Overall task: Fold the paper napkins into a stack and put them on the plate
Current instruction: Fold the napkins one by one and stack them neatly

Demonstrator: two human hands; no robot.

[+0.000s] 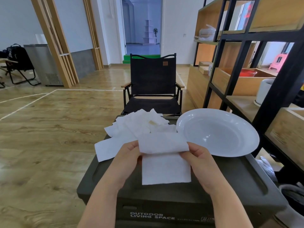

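A white paper napkin (pixel 165 163) lies on the dark box lid (pixel 230 175), its far half curled over toward me. My left hand (pixel 128 155) pinches the left corner of that raised half, and my right hand (pixel 199 156) pinches the right corner. Beyond it, several loose white napkins (pixel 139 124) lie spread in a heap, one (pixel 107 149) hanging over the lid's left edge. A white round plate (pixel 217 132) sits at the right rear of the lid with nothing in it.
A black folding chair (pixel 152 86) stands just behind the box. A black-framed wooden shelf unit (pixel 256 66) rises close on the right. Wooden floor (pixel 49 129) spreads out on the left.
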